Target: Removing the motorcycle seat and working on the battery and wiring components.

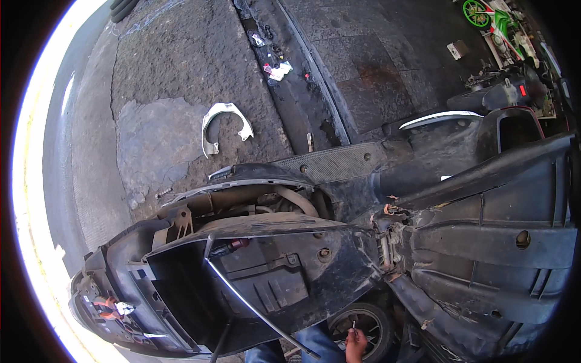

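Observation:
My right hand (pixel 356 346) is at the lower edge, right of my jeans-covered knees, in front of a scooter wheel (pixel 378 330). Its fingers are pinched around a small metal piece, too small to name. My left hand is out of view. Just above my knees lies a scooter's open black storage compartment (pixel 272 287), its seat (pixel 496 242) swung over to the right, underside up. A long thin silvery rod (pixel 260 308) slants across the compartment toward my knees. Inside, against the far wall, rests a tool with a dark red handle (pixel 239 244).
Orange-handled pliers (pixel 109 308) lie on the scooter's tail at the left. A white curved trim piece (pixel 227 115) is on the rough ground beyond. Litter (pixel 278 71) sits in a gutter (pixel 296 97). Farther right are motorcycle parts and a green wheel (pixel 476 13).

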Demonstrator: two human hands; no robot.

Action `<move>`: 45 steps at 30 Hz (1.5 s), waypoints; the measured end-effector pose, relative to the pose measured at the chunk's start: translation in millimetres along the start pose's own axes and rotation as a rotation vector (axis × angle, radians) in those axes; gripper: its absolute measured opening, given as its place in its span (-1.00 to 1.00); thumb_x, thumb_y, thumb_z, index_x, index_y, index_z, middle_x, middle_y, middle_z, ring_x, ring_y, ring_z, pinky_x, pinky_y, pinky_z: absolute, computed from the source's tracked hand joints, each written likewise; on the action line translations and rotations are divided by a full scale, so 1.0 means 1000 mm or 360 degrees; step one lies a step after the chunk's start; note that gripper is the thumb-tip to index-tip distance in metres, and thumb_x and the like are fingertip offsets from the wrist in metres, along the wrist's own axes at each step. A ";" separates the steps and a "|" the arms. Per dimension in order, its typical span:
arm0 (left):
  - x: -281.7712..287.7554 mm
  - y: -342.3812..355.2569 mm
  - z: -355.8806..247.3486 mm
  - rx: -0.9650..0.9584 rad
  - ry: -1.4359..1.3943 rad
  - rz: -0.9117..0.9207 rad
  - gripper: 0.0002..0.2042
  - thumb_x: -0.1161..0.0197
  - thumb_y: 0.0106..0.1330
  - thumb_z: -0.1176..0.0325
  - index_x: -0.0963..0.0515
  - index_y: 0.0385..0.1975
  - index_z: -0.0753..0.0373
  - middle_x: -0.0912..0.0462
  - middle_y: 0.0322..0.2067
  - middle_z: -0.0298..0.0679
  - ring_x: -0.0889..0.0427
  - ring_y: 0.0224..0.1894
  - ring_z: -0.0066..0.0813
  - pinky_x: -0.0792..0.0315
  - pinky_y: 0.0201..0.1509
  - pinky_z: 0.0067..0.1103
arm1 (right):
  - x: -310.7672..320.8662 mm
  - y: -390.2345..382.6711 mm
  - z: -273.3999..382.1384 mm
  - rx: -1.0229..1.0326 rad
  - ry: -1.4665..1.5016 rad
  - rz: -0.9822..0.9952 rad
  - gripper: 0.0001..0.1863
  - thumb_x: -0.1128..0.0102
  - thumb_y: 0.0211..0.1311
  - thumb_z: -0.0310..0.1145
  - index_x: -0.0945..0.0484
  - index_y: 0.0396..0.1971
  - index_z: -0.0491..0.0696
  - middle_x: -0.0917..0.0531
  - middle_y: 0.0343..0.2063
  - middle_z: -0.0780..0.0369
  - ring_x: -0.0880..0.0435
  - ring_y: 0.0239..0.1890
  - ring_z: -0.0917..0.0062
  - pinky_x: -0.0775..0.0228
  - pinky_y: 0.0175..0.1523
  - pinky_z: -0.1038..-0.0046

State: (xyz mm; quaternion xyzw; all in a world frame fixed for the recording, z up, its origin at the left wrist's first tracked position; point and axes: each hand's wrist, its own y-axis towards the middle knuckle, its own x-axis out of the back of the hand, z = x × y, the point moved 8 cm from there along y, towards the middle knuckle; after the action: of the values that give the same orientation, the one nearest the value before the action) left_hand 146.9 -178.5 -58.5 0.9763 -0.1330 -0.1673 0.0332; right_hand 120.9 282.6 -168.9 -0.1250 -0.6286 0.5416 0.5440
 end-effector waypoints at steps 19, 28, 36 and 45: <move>0.006 -0.002 -0.098 0.0281 0.1130 0.0083 -0.48 0.19 0.35 0.11 -0.22 -0.84 0.31 -0.28 -0.84 -0.30 -0.20 -0.77 -0.63 -0.11 -0.67 -0.62 | 0.023 -0.186 0.317 0.1984 0.0243 -0.0042 -0.92 -0.07 0.12 -0.51 -0.47 -0.43 -0.22 -0.46 -0.57 0.24 -0.43 -0.56 0.57 -0.22 -0.46 0.59; 0.019 0.006 -0.080 0.0454 0.0339 0.0281 -0.54 0.16 0.38 0.21 -0.19 -0.79 0.31 -0.17 -0.82 -0.40 -0.07 -0.73 -0.65 0.02 -0.61 -0.63 | -0.034 -0.276 0.363 0.2761 -0.0547 0.0206 -0.72 -0.14 0.06 -0.43 -0.46 -0.19 -0.15 -0.49 -0.37 0.16 -0.52 -0.36 0.42 -0.33 -0.28 0.52; 0.030 -0.007 -0.086 0.0531 0.0549 0.0284 -0.54 0.08 0.32 0.09 -0.39 -0.71 0.33 -0.26 -0.80 -0.43 -0.17 -0.72 -0.71 -0.01 -0.63 -0.64 | 0.091 -0.432 0.282 0.2329 -0.0230 0.2533 -0.26 0.04 0.10 0.20 -0.33 0.04 -0.17 -0.40 0.05 0.06 -0.28 0.18 0.21 -0.05 0.21 0.25; 0.029 -0.017 -0.086 0.0646 0.0651 0.0121 -0.55 0.03 0.30 0.08 -0.41 -0.73 0.30 -0.27 -0.80 -0.44 -0.18 -0.71 -0.71 -0.02 -0.63 -0.65 | 0.077 -0.294 0.231 0.1024 0.0362 0.1740 -0.30 0.32 0.26 0.14 -0.06 0.21 -0.10 -0.25 0.14 0.00 -0.22 0.20 0.21 -0.05 0.23 0.22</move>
State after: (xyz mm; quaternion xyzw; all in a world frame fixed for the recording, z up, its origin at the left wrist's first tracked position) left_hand 206.0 -167.8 11.1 0.9708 -0.1907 0.0645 -0.1303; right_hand 29.7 102.3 154.4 -0.3146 -0.2187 0.8854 0.2631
